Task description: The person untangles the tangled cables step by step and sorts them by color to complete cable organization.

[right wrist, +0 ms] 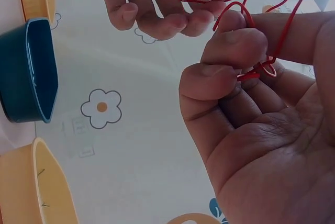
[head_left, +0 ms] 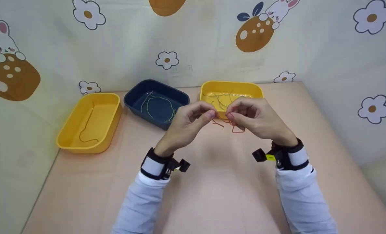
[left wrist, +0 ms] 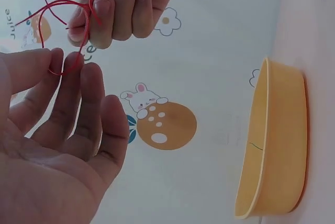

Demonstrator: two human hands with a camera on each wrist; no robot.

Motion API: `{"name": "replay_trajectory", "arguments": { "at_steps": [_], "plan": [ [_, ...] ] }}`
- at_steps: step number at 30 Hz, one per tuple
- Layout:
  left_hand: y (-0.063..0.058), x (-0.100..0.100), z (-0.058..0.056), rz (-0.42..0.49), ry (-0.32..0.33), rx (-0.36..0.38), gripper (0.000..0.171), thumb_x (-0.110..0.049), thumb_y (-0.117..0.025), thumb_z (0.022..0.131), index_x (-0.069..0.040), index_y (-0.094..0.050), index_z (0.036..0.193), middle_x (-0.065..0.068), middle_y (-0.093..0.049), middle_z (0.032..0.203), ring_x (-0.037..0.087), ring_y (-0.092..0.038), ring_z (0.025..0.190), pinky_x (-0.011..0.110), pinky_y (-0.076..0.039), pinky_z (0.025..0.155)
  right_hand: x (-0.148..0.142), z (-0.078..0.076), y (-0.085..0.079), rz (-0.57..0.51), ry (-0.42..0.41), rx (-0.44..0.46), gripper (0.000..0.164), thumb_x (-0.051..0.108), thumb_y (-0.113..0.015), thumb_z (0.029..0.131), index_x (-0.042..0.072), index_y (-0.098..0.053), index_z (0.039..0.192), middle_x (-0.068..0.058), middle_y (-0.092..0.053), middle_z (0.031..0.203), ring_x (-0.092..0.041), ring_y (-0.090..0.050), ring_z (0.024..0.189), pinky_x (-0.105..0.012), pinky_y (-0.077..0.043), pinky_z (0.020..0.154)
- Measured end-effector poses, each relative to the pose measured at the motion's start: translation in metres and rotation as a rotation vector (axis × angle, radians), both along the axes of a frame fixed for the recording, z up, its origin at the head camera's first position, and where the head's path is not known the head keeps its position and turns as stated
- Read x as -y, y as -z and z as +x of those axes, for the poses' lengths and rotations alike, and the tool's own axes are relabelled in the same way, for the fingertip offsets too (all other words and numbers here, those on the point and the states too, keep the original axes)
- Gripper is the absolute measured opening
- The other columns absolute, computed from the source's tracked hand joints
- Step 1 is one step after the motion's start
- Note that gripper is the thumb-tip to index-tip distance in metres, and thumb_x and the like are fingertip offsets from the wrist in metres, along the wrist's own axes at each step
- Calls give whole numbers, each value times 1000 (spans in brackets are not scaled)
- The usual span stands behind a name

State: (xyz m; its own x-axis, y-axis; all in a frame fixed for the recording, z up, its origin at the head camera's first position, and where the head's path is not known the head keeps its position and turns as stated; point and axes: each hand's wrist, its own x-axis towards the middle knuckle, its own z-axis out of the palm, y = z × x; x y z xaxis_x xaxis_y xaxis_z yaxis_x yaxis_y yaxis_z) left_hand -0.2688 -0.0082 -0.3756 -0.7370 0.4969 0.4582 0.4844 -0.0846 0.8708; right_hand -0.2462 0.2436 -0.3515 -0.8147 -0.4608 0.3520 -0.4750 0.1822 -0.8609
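Observation:
A thin red string (left wrist: 65,1) is looped between my two hands, raised above the table. With thumb and index finger, my left hand (head_left: 189,122) pinches one loop of it. My right hand (head_left: 259,118) pinches the string too, its fingers curled. In the right wrist view the red string (right wrist: 285,33) passes over the right fingers and thumb, with short ends sticking out. Loose bits of string hang below the fingertips in the head view. Whether the loops form a knot I cannot tell.
On the left a yellow tray (head_left: 115,125) holds a red string (head_left: 86,125). A dark blue tray (head_left: 137,112) holds light-coloured strings (head_left: 160,97). Behind my hands, another yellow tray (head_left: 259,87) contains several dark strings (head_left: 219,102). A patterned cloth wall (head_left: 128,48) stands behind the table.

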Motion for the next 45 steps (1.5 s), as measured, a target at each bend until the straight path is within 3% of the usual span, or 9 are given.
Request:
{"name": "replay_trajectory", "arguments": {
  "at_steps": [7,10,13,17,22,28,33,38,45],
  "plan": [
    [-4,8,-2,98,85,79,14,-7,-62,107,3,-70,112,17,-70,92,28,-73,80,42,-65,86,-2,-1,-2,-8,41,-28,7,3,-71,101,4,-74,107,-10,-66,85,-20,-59,65,-24,-55,59],
    [-5,11,-3,86,75,103,16,-8,-62,107,6,-69,112,12,-67,90,23,-69,67,37,-66,72,-4,0,-2,-19,79,-41,6,3,-71,101,4,-74,106,-10,-68,86,-18,-61,66,-22,-56,60],
    [-7,14,-4,69,44,106,18,-10,-65,106,6,-70,111,8,-68,93,18,-61,60,27,-58,59,-6,0,-3,-38,120,-55,5,3,-72,100,2,-74,104,-11,-69,87,-18,-63,69,-22,-58,61],
    [-9,22,-6,36,-21,37,14,-12,-70,104,1,-75,106,4,-69,89,16,-54,63,22,-47,56,-8,-1,-4,-72,177,-92,5,3,-72,100,2,-75,104,-12,-69,88,-20,-63,71,-22,-56,60],
    [-10,29,-8,2,-58,-34,11,-14,-73,102,-4,-78,103,3,-70,87,21,-62,73,23,-51,63,-12,-5,-4,-113,225,-125,6,3,-72,100,1,-75,105,-16,-69,86,-23,-62,71,-23,-54,61],
    [-10,36,-10,-10,-97,-88,15,-17,-76,100,-3,-80,100,3,-66,83,20,-57,68,23,-47,60,-17,-6,-6,-171,219,-109,10,3,-72,100,-6,-72,104,-8,-69,85,-18,-60,70,-20,-53,61],
    [-10,39,-11,-67,-195,-179,11,-21,-81,96,-10,-83,94,1,-65,79,16,-49,67,22,-36,59,-18,-6,-6,-184,228,-98,9,3,-72,99,-6,-71,103,-7,-69,83,-15,-59,68,-19,-53,61],
    [-11,45,-12,-102,-265,-257,9,-23,-82,95,-15,-83,92,-1,-63,77,15,-48,65,22,-34,58,-21,-8,-4,-173,244,-94,10,4,-72,100,-6,-72,102,-10,-70,82,-16,-60,67,-20,-52,60],
    [-15,62,-12,-108,-338,-283,6,-22,-81,96,-18,-84,93,-3,-63,78,16,-51,68,23,-36,60,-29,-9,-3,-212,259,-84,10,0,-70,100,-10,-70,103,-7,-70,81,-14,-59,66,-20,-50,57]
  ]
}}
